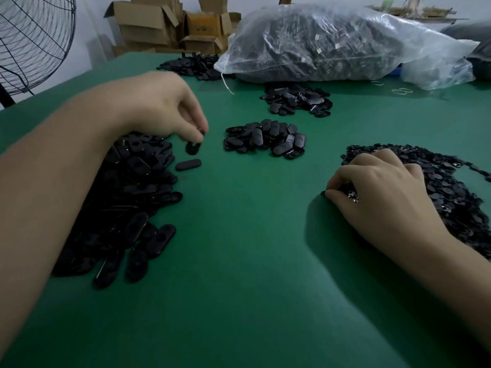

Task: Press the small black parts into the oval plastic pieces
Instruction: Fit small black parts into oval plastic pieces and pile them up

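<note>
Nearest, right of and nearer than the centre heap, the right hand rests on the green table at the edge of the spread of small black parts. Its fingers are curled down and clenched round a small black part with a metallic glint; whether it holds one or several cannot be told, since the fingers cover most of it.

Left of and nearer than that heap lies the big pile of oval pieces, partly buried under the left forearm. Just left of the heap, the left hand pinches one oval piece by its end, just above the table and blurred. A loose oval lies flat a little nearer.

This looks like the picking-up step – each hand has fetched its half, nothing joined yet. The next move calls for bringing both hands together nearer than the centre heap, turning the oval's recess up, and seating the part squarely before pressing.

The centre heap seems to be finished ovals, though that is a guess. Beyond it sits a second heap, and farther still a clear plastic bag of dark pieces, its contents indistinct – then cardboard boxes, and a fan cut off at the frame's left edge
</note>
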